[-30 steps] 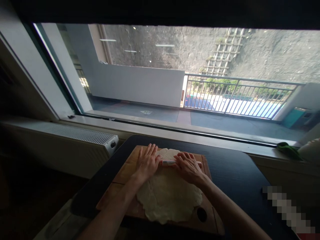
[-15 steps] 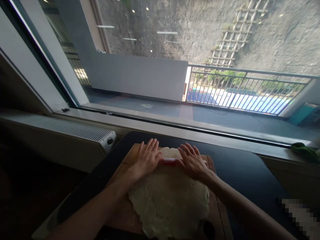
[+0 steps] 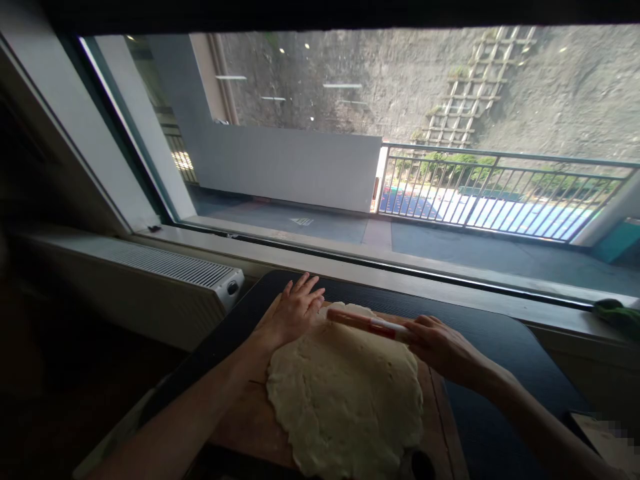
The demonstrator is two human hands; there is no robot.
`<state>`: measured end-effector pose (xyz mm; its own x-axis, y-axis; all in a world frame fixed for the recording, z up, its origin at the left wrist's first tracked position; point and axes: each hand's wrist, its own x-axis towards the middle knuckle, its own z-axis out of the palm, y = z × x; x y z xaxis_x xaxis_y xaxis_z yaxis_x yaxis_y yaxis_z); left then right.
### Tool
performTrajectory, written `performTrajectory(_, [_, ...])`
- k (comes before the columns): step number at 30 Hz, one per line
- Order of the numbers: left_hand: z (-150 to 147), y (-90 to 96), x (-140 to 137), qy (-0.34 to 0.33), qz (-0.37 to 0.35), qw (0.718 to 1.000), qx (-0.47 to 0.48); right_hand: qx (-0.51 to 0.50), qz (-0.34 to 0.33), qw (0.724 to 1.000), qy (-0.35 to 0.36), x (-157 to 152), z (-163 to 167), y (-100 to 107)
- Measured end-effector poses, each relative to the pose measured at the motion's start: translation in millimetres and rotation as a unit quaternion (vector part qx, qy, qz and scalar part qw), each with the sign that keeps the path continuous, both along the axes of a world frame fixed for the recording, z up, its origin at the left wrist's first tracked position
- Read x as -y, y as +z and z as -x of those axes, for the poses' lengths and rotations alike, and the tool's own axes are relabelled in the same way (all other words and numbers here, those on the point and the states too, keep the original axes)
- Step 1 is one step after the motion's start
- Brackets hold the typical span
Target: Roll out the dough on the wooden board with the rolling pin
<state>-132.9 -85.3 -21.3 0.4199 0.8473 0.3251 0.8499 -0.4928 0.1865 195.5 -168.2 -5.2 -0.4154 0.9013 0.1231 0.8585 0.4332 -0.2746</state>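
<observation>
A wide, flat sheet of dough (image 3: 345, 400) with an uneven edge covers much of the wooden board (image 3: 250, 420). My right hand (image 3: 433, 340) grips one end of a rolling pin (image 3: 367, 323), which has a red and white band. The pin's other end points left across the far part of the dough; whether it touches the dough I cannot tell. At the dough's far left edge is my left hand (image 3: 300, 303), its fingers spread and nothing held in them.
The board lies on a black table (image 3: 480, 340). Behind it run a window sill (image 3: 350, 270) and a large window. A white radiator (image 3: 200, 280) stands at the left. Something green (image 3: 617, 317) rests on the sill at the right.
Both hands were flat over the rolling pin. Now my right hand has moved right and grips its end, while my left hand is off it. The view has tipped slightly upward.
</observation>
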Motion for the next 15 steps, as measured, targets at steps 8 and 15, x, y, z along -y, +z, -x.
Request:
performTrajectory(8, [-16.0,-33.4,28.2,-0.06,0.037,0.992,-0.103,-0.064,0.026,0.99,-0.119,28.6,-21.5,-26.5])
performTrajectory(15, [-31.2,-7.4,12.4,-0.063,0.06,0.991,-0.098,-0.1,0.036,0.979,-0.174,25.0,-9.0,-39.8])
